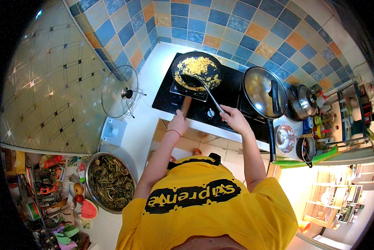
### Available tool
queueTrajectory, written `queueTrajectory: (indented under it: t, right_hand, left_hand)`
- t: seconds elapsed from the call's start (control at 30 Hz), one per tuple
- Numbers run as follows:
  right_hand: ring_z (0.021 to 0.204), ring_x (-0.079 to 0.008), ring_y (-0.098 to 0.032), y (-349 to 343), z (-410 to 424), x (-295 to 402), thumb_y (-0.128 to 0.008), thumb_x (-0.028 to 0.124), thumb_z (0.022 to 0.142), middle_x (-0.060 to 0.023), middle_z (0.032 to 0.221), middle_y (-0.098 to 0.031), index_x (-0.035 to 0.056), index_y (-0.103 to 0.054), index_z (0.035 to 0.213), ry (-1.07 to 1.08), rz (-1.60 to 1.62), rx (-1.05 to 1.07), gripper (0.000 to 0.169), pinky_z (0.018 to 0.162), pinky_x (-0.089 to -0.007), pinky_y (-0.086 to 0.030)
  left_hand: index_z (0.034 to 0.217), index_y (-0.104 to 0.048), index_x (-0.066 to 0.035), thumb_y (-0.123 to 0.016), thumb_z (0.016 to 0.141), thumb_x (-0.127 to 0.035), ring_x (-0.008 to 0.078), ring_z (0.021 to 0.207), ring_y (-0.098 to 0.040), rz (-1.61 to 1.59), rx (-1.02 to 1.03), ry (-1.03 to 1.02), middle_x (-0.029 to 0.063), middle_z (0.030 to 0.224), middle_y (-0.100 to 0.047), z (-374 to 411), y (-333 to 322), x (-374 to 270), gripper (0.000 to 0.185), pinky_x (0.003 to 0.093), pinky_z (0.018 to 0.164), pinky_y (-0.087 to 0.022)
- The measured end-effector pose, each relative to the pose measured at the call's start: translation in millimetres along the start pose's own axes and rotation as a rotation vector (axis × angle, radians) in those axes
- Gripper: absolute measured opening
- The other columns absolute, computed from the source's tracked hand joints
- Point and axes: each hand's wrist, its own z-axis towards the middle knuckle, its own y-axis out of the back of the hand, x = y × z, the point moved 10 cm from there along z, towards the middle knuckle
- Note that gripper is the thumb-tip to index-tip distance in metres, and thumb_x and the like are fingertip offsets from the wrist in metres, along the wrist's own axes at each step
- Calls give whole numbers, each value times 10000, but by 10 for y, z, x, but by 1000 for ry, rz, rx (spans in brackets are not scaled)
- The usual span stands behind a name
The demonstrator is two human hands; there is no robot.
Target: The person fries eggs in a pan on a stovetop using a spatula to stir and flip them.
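Note:
A dark frying pan [178, 82] stands on the left burner of a black gas stove [163, 100]. Yellow shredded food, perhaps scrambled egg [197, 65], is heaped at its far side, with loose bits spread nearer. My left hand [177, 123] grips the pan's brown wooden handle [186, 106]. In my right hand [236, 119] is the metal shaft of a spatula [214, 99]. Its dark head rests inside the pan, below the heaped food. A silver stove knob [210, 112] lies between my two hands.
A glass-lidded pan [258, 90] covers the right burner, its long handle [271, 140] jutting over the counter edge. Right of it stands a lidded pot [302, 101]. Leftward, a glass lid [119, 90] leans in a wire stand. A metal basin of leafy greens [112, 182] and cut watermelon [89, 209] sit lower left.

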Motion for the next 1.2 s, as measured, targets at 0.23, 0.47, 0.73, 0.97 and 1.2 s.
queueTrajectory:
  t: [0.23, 0.47, 0.73, 0.97, 1.2]
  right_hand:
    - [900, -395, -579, 266, 196, -287, -512, 199, 853, -257, 934, -603, 2, -478, 1211, 44, -283, -495, 410, 766, -447, -461]
    - [790, -275, -629, -156, 280, -186, -562, 218, 838, -198, 886, -635, 38, -492, 1230, 130, -79, -240, 438, 734, -328, -469]
    - [838, -412, -589, 50, 731, -232, -519, 214, 839, -257, 890, -611, 24, -501, 1204, 180, -158, -514, 412, 735, -462, -467]
    - [932, -376, -575, 160, 1172, -414, -524, 195, 842, -215, 1018, -604, 56, -489, 1232, 153, -248, -430, 416, 795, -441, -458]
    - [912, -347, -602, -174, 628, -178, -557, 207, 817, -213, 997, -615, 54, -515, 1210, 116, 81, -137, 424, 795, -379, -469]
  left_hand:
    - [1015, -347, 18, -567, 811, -202, 436, 778, -591, 7, -100, -86, 286, 835, -595, 8, 45, -60, 372, 493, 695, -483]
    - [1009, -343, 22, -561, 814, -190, 433, 779, -592, 8, -74, -60, 284, 832, -597, 38, 2, -5, 361, 491, 695, -481]
    - [1009, -342, 6, -555, 822, -196, 422, 794, -590, 14, -69, -47, 270, 847, -593, 33, -1, -1, 349, 490, 698, -478]
    - [1016, -343, -4, -559, 821, -202, 421, 803, -591, 21, -63, -54, 264, 851, -594, 32, 1, -75, 351, 489, 704, -479]
    - [1010, -340, 1, -564, 817, -205, 427, 797, -592, -5, -66, -27, 272, 842, -595, 4, 11, 7, 360, 495, 706, -481]
